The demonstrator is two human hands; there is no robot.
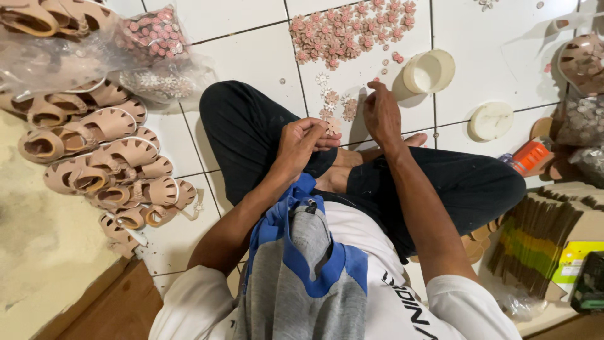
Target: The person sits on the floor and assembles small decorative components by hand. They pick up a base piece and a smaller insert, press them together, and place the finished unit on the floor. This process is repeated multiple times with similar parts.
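While the left hand (pixel 301 140) pinches a flower trim (pixel 331 126), the right hand (pixel 380 113) picks among loose flowers (pixel 336 104); dozens (pixel 349 31) lie unused at twelve o'clock.

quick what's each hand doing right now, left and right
Left hand: fingers pinched shut on a small flower piece.
Right hand: fingers curled down over the loose flower pieces on the floor tiles; whether it grips one cannot be told.

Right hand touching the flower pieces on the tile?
Cannot tell. Head view: right hand has its fingertips among the small flower pieces on the floor, but contact is not plainly visible.
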